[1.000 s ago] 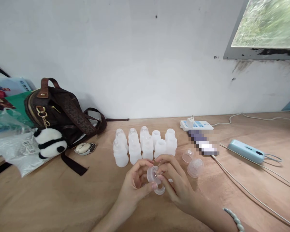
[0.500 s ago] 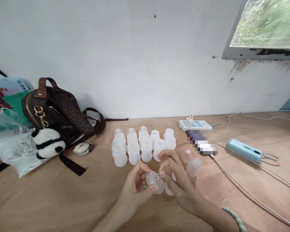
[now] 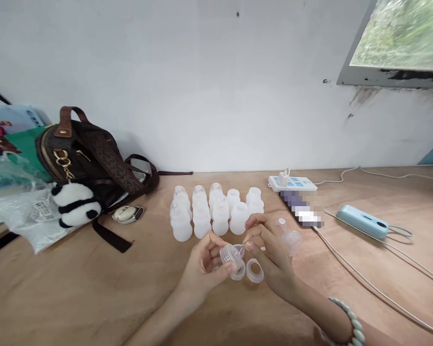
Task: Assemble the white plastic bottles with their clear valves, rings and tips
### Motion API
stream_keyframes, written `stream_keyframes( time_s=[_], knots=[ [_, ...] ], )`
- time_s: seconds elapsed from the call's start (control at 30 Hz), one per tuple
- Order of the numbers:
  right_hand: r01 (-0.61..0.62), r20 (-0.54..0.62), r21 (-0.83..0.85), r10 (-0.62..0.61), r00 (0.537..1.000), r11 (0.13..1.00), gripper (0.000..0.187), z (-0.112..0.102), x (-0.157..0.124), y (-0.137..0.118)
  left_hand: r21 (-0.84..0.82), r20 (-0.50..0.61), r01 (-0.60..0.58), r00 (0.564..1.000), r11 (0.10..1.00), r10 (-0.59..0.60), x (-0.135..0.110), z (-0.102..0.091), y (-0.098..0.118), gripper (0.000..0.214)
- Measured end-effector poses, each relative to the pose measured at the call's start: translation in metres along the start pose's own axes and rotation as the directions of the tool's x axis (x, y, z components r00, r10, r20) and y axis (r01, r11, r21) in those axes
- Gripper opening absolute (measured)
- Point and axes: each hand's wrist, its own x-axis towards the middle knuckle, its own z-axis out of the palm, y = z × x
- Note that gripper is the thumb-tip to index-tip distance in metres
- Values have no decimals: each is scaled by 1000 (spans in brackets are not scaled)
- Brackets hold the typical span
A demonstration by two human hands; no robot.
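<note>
My left hand is closed on a clear plastic bottle collar with ridged sides, tilted towards my right hand. The fingertips of my right hand pinch a thin clear piece at the collar's opening; its full shape cannot be made out. Below them a flat translucent ring lies on the wooden table, and another ring shows just under the collar. Behind my hands stand several milky baby bottles in two rows; those on the left wear clear domed caps, those on the right have bare necks.
Clear domed caps lie right of my right hand. Further right are a phone on a cable, a power strip and a blue power bank. Leftward sit a smartwatch, a brown backpack and a panda plush.
Both hands keep their hold and have shifted slightly, with the collar a little higher in view. The ring under my right hand now shows more fully. The whole view has moved slightly.
</note>
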Motion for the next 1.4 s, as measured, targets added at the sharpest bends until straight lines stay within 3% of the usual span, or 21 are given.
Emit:
stream_keyframes(
  time_s=[0.13, 0.3, 0.47, 0.57, 0.67, 0.77, 0.9, 1.03, 1.17, 1.33, 1.4],
  knots=[
    [30, 102, 36, -33, 994, 999, 8, -2, 6, 6, 17, -95, 39, 995, 999, -37, 2, -3, 0, 40],
    [134, 229, -34, -122, 966, 990, 43, 0, 7, 4, 64, -109, 42, 993, 997, -35, 3, -4, 3, 40],
    [164, 244, -91, -137, 960, 982, 30, -1, 8, 3, 92, -69, 40, 997, 995, -33, 1, -3, 3, 45],
    [146, 168, -179, -116, 979, 973, 28, -7, 11, 9, 193, -193, -8, 980, 981, 46, 1, -3, 3, 45],
    [111, 122, -372, -70, 990, 921, 20, -12, 13, 16, 276, -295, -33, 948, 961, 117, 1, -3, 4, 37],
    [114, 215, -518, -1, 977, 847, 18, -15, 14, 22, 292, -305, -29, 945, 956, 122, 1, -4, 5, 33],
    [135, 279, -564, 34, 960, 815, 20, -17, 15, 25, 330, -275, 0, 957, 944, 96, 0, -3, 6, 25],
    [50, 228, -438, 57, 972, 898, 20, -21, 17, 17, 359, -260, 3, 961, 933, 97, 0, -4, 6, 19],
    [-116, 206, -110, 137, 969, 987, 19, -25, 20, 8, 396, -243, 9, 965, 918, 96, -1, -4, 3, 32],
    [-226, 253, 249, 162, 954, 942, 35, -28, 24, 8, 351, -229, 45, 973, 935, 38, 0, -4, -2, 40],
    [-257, 203, 320, 198, 959, 912, 36, -29, 24, 10, 284, -244, 30, 969, 958, 41, 2, -5, -1, 37]
  ],
)
